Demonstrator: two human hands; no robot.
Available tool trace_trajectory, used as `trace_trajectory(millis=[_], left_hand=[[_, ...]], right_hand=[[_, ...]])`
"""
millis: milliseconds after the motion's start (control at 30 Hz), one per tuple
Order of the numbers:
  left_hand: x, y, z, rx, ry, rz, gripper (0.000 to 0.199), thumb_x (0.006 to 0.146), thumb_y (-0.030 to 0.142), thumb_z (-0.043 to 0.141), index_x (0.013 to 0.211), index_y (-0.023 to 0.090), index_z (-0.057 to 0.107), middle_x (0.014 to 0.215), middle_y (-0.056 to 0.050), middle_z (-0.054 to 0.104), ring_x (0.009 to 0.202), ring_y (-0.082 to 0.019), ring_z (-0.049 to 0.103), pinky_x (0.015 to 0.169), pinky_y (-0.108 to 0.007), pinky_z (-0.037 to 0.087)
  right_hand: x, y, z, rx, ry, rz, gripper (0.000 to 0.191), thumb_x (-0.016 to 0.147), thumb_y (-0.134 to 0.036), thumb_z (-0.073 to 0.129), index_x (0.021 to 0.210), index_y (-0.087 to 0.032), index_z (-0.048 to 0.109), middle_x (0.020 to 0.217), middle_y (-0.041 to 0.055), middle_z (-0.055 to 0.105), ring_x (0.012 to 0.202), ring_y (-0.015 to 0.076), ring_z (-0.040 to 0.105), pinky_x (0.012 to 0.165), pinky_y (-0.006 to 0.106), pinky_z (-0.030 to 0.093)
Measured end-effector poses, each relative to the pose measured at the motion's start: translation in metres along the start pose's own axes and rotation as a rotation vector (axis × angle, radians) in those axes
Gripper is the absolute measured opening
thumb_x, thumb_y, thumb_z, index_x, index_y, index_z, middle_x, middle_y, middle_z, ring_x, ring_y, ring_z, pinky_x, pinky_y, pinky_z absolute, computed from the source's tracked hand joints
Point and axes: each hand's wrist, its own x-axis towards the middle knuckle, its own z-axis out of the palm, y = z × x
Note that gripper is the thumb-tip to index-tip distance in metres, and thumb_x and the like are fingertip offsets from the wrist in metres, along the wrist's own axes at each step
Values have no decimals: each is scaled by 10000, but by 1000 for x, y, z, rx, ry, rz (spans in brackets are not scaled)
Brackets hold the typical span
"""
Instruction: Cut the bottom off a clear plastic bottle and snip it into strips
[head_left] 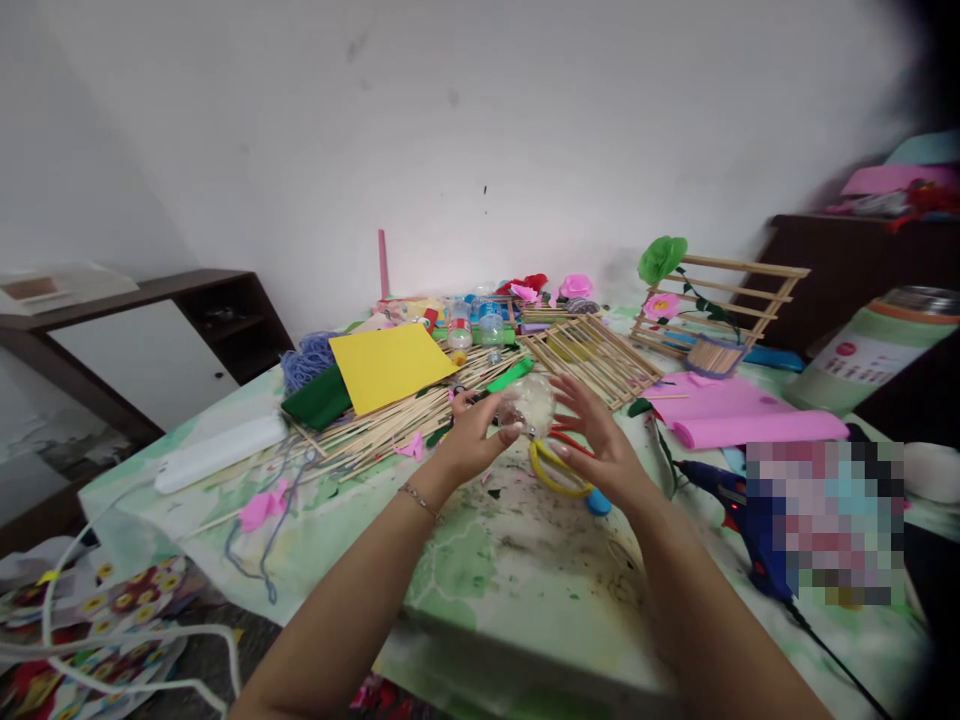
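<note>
Above the table's front part, my left hand grips a clear, rounded plastic piece between thumb and fingers; its exact kind I cannot make out. My right hand is on the other side of that piece, fingers spread and curved, with the fingertips close to its edge. Whether they touch it I cannot tell. Just below, yellow and red looped handles, like those of scissors, lie partly behind my right hand. A blue round piece lies beside them.
Thin wooden sticks, yellow sheet and purple yarn lie left. Plastic bottles and a stick lattice stand or lie behind. At right are pink paper, a blue glue gun with cord, and a flask.
</note>
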Motion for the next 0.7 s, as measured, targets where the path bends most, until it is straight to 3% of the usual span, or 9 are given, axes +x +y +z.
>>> trace_trajectory(millis=[67, 133, 233, 333, 500, 700], left_hand=[[-2, 2, -1, -49, -79, 43, 679, 862, 685, 273, 1324, 224, 461, 1236, -77, 617, 1305, -273, 387, 1122, -462, 102], [-3, 5, 0, -76, -110, 49, 718, 853, 707, 238, 1333, 221, 461, 1245, -84, 612, 1305, -276, 379, 1118, -449, 126], [-4, 9, 7, -61, -54, 9, 823, 822, 752, 212, 1422, 201, 332, 1303, -115, 565, 1288, -290, 394, 1107, -459, 149], [-3, 13, 18, -27, 41, 1, 914, 782, 779, 303, 1469, 183, 207, 1375, -152, 489, 1272, -308, 402, 1083, -465, 192], [-4, 15, 29, -12, 157, 26, 734, 863, 687, 265, 1340, 151, 418, 1304, -159, 534, 1158, -274, 476, 1006, -415, 307], [-5, 17, 20, 37, 207, 85, 666, 912, 619, 184, 1223, 140, 526, 1161, -124, 633, 1030, -236, 549, 953, -389, 329]], right_hand=[[-1, -2, 2, 36, -71, 13, 780, 770, -377, 678, 1447, -329, 294, 1514, 74, 327, 1326, 249, 403, 993, 400, 449], [-1, -1, 6, -29, -47, 60, 714, 776, -402, 673, 1416, -305, 371, 1470, 90, 395, 1290, 257, 446, 978, 404, 461], [0, 3, 12, -187, 42, 75, 616, 835, -410, 597, 1401, -263, 403, 1416, 115, 455, 1255, 259, 480, 939, 402, 489], [-1, 7, 14, -393, 54, 8, 665, 831, -352, 585, 1436, -222, 341, 1430, 137, 440, 1283, 269, 453, 1010, 446, 433], [-4, 8, 11, -477, -30, -92, 616, 859, -338, 547, 1424, -208, 339, 1398, 140, 481, 1227, 247, 517, 1013, 420, 432], [-3, -3, 8, -478, -61, -181, 520, 894, -367, 509, 1364, -187, 378, 1325, 156, 517, 1192, 255, 522, 987, 405, 441]])
